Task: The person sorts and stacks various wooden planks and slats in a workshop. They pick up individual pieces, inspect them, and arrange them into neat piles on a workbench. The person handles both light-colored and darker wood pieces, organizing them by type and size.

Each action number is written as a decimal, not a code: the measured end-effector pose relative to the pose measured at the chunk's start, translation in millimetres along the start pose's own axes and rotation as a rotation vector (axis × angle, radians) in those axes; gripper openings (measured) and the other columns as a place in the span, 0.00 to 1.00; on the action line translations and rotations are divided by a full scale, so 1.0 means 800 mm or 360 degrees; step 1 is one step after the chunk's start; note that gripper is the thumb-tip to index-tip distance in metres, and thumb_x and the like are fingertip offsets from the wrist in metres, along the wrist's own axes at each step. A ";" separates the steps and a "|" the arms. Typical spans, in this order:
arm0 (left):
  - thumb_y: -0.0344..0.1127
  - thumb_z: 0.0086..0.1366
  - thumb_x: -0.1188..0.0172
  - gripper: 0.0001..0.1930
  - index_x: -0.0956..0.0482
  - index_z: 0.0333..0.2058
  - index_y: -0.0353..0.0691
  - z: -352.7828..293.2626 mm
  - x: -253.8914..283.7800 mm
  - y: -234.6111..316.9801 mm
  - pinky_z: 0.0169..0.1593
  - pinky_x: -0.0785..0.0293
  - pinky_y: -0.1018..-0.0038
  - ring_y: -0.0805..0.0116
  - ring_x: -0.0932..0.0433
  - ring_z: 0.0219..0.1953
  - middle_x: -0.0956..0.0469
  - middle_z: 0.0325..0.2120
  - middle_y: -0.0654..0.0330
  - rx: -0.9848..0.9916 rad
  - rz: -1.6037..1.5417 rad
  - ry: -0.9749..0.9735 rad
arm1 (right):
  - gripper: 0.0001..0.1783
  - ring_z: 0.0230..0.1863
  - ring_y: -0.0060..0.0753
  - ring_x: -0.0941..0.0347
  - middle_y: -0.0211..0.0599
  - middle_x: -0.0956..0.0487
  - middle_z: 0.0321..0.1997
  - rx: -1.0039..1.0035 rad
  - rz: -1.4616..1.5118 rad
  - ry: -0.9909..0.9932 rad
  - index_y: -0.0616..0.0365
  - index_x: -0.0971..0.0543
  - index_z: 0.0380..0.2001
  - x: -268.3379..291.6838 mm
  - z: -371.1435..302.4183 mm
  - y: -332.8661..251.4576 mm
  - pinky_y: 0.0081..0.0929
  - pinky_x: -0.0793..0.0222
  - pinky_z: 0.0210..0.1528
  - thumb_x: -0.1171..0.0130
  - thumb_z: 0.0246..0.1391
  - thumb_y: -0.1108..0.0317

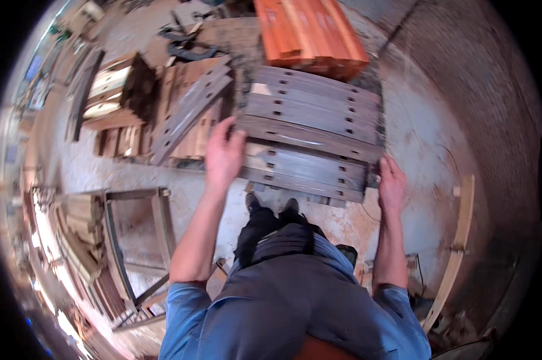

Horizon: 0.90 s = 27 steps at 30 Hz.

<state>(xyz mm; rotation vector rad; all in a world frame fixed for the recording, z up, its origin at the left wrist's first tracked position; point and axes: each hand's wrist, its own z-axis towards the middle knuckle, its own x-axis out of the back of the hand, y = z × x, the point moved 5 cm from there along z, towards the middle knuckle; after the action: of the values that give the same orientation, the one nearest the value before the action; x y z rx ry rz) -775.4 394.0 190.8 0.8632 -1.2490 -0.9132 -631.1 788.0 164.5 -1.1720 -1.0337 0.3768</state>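
Observation:
A brown wooden slat [307,137] with small dark slots near its ends lies across the stack in front of me. My left hand [224,155] grips its left end between thumb and fingers. At its right end my right hand [392,183] has its fingers closed round the tip, partly hidden from view. Under and around it, several greyish slotted slats [310,99] are laid side by side in rows. Left of the stack, two slotted slats [193,111] rest slantwise on other boards.
Orange-toned boards [310,30] are piled beyond the stack. Black clamps [187,45] lie at the far left, near a block of stacked timber [118,90]. A wooden frame [112,240] stands at left beside more boards [82,231]. A long batten [460,246] lies at right.

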 end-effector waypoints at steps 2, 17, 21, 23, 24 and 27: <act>0.26 0.62 0.43 0.17 0.27 0.51 0.33 -0.005 0.001 0.007 0.46 0.28 0.77 0.73 0.26 0.40 0.22 0.38 0.58 0.0167 -0.0328 -0.0084 | 0.19 0.40 0.29 0.24 0.41 0.21 0.47 -0.0111 0.0457 0.0018 0.71 0.25 0.51 -0.012 -0.001 0.006 0.24 0.28 0.45 0.47 0.61 0.68; 0.27 0.64 0.41 0.18 0.27 0.54 0.34 -0.017 0.055 -0.008 0.40 0.29 0.81 0.78 0.28 0.34 0.25 0.35 0.65 0.0177 -0.0697 0.0032 | 0.20 0.36 0.26 0.24 0.38 0.23 0.48 -0.0266 0.1055 0.0101 0.66 0.29 0.57 -0.052 -0.008 -0.060 0.23 0.24 0.40 0.50 0.62 0.73; 0.31 0.66 0.42 0.17 0.25 0.53 0.34 -0.025 0.066 -0.019 0.40 0.28 0.80 0.78 0.27 0.32 0.22 0.35 0.63 0.0176 -0.0650 -0.0001 | 0.21 0.33 0.24 0.26 0.34 0.23 0.42 -0.0356 0.1229 -0.0017 0.64 0.31 0.58 -0.065 -0.007 -0.060 0.23 0.24 0.36 0.50 0.63 0.70; 0.30 0.67 0.43 0.17 0.25 0.54 0.34 -0.029 0.071 -0.023 0.39 0.27 0.80 0.77 0.26 0.32 0.22 0.35 0.63 0.0160 -0.0669 -0.0059 | 0.21 0.32 0.25 0.26 0.34 0.23 0.38 -0.0381 0.1322 -0.0069 0.63 0.31 0.58 -0.073 -0.011 -0.065 0.27 0.23 0.36 0.49 0.64 0.66; 0.31 0.68 0.44 0.17 0.25 0.54 0.34 -0.031 0.073 -0.028 0.39 0.27 0.80 0.77 0.26 0.32 0.22 0.35 0.63 0.0200 -0.0726 -0.0053 | 0.21 0.32 0.25 0.26 0.35 0.23 0.38 -0.0389 0.1374 -0.0098 0.63 0.31 0.57 -0.077 -0.012 -0.065 0.28 0.23 0.36 0.48 0.64 0.65; 0.31 0.68 0.44 0.17 0.26 0.54 0.34 -0.037 0.078 -0.037 0.39 0.27 0.80 0.77 0.26 0.32 0.22 0.35 0.62 0.0281 -0.0860 -0.0033 | 0.20 0.33 0.27 0.26 0.36 0.23 0.39 -0.0436 0.1489 -0.0187 0.62 0.30 0.54 -0.087 -0.011 -0.066 0.30 0.24 0.36 0.48 0.64 0.62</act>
<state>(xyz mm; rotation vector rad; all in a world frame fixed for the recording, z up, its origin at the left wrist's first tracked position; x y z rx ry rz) -743.5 326.6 184.3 1.3736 -1.1424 -1.2495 -673.2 712.3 178.9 -1.8684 -0.5810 1.0658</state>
